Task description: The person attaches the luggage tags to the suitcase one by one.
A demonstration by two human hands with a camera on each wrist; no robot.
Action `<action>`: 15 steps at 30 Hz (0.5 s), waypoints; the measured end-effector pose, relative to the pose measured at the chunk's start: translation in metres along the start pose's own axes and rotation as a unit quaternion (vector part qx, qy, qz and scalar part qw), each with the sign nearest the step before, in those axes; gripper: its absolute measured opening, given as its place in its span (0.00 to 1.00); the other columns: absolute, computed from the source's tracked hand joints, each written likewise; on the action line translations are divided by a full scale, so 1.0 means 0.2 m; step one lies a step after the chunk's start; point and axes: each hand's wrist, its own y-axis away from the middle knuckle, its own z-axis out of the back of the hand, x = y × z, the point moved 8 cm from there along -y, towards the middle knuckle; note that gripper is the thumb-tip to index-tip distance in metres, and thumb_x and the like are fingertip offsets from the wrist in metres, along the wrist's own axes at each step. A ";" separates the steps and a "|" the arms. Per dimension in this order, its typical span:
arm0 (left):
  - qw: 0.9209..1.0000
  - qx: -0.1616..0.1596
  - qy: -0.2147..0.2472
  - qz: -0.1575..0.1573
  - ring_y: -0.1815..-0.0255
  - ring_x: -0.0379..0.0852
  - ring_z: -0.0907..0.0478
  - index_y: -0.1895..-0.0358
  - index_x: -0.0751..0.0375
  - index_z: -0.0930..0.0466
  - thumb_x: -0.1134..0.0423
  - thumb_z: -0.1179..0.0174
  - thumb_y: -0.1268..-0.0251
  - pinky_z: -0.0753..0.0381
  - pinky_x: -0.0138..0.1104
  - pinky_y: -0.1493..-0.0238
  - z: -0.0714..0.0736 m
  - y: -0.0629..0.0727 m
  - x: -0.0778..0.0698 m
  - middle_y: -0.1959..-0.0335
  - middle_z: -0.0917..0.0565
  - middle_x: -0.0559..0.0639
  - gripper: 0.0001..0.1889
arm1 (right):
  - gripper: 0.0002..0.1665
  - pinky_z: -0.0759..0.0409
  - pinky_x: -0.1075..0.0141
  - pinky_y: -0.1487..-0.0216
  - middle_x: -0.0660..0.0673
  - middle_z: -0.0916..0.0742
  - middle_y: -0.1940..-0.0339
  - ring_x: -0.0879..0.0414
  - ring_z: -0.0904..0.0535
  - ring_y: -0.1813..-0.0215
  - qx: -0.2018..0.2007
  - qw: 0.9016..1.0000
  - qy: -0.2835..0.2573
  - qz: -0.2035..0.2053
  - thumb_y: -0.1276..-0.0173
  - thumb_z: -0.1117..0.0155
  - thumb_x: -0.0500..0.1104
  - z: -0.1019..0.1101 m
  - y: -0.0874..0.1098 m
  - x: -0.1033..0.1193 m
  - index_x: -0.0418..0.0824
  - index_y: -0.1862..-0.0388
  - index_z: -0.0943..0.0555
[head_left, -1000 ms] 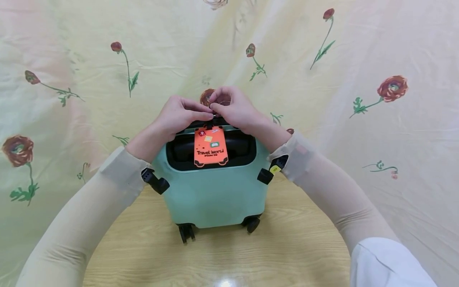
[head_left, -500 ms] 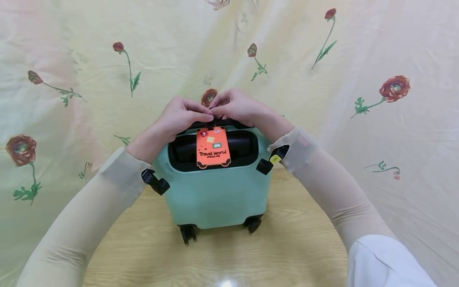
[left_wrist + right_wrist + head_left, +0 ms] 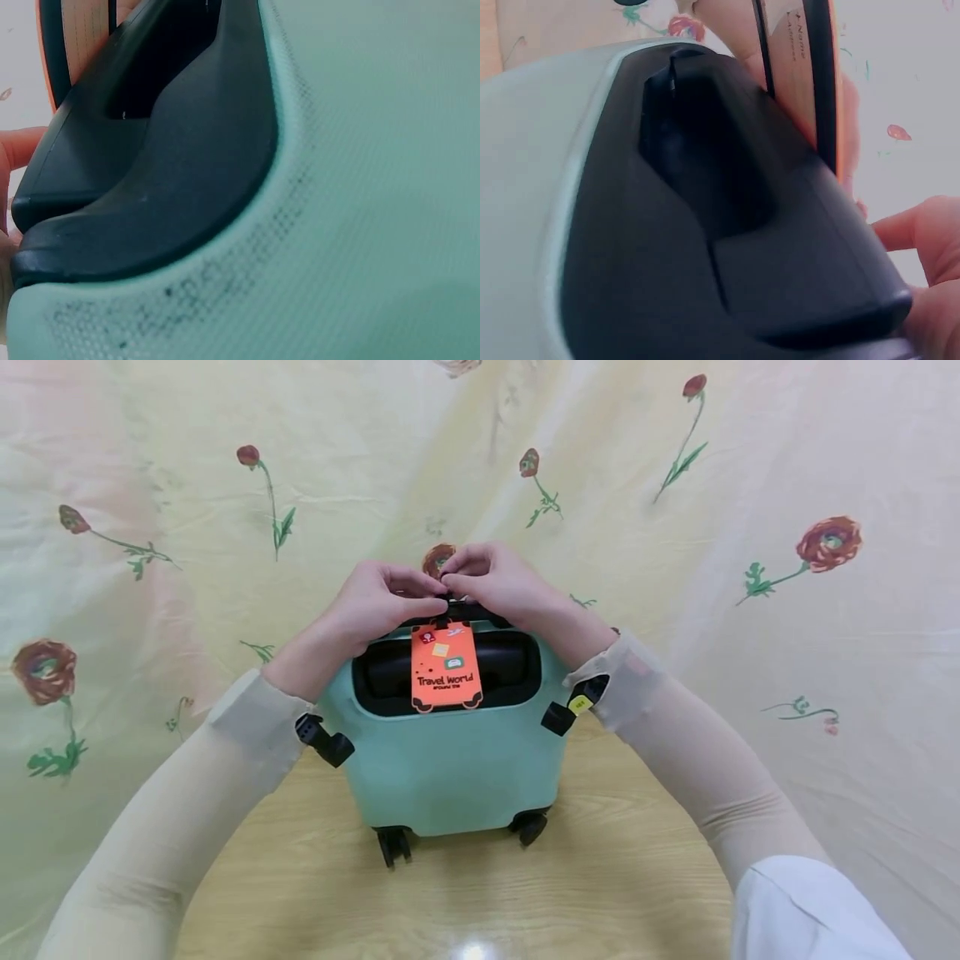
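A small mint-green suitcase (image 3: 457, 768) stands upright before me. From its black top handle (image 3: 491, 615) hangs an orange luggage tag (image 3: 446, 677) reading "Travel World", on a short black strap (image 3: 442, 623). My left hand (image 3: 367, 602) pinches the strap's upper part between thumb and fingers, just above the handle. Close against it, my right hand (image 3: 513, 589) pinches the strap's dark end. The exact fastening is mostly hidden by the fingertips. In the right wrist view the tag's pale back (image 3: 791, 71) shows printed name lines beside the black handle housing (image 3: 802, 277).
The suitcase rests on black wheels (image 3: 532, 827) on a light wooden surface (image 3: 465, 893). Behind it hangs a pale cloth (image 3: 360, 468) printed with red flowers. A black wrist camera (image 3: 325, 740) sits on the left sleeve, near the suitcase side.
My right fingers closed in lower against the left, then rose slightly, so the dark strap end now shows at their tips. The left hand, tag and suitcase have barely moved.
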 end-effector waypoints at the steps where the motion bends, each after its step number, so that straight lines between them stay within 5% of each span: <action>1: 1.000 0.000 0.003 -0.003 0.48 0.44 0.14 0.44 0.62 0.10 0.62 0.27 0.31 0.12 0.31 0.48 0.00 0.00 0.00 0.53 0.07 0.49 0.15 | 0.14 0.18 0.66 0.47 0.42 0.10 0.49 0.51 0.18 0.51 0.001 1.000 -0.007 0.001 0.18 0.38 0.42 0.00 0.00 0.00 0.36 0.41 0.17; 6: 1.000 0.006 0.016 -0.014 0.53 0.42 0.12 0.47 0.64 0.09 0.66 0.27 0.32 0.11 0.31 0.49 -0.02 -0.01 0.00 0.57 0.07 0.48 0.13 | 0.12 0.19 0.67 0.52 0.46 0.11 0.55 0.51 0.20 0.56 0.024 1.000 0.014 0.004 0.20 0.36 0.41 0.01 0.00 0.00 0.37 0.46 0.14; 15: 1.000 -0.003 0.005 -0.022 0.50 0.44 0.12 0.50 0.64 0.07 0.64 0.27 0.32 0.12 0.30 0.51 0.01 -0.01 0.00 0.55 0.07 0.51 0.11 | 0.11 0.23 0.62 0.45 0.43 0.12 0.48 0.49 0.18 0.47 0.019 1.000 0.005 0.007 0.17 0.40 0.43 -0.01 -0.01 0.00 0.40 0.43 0.18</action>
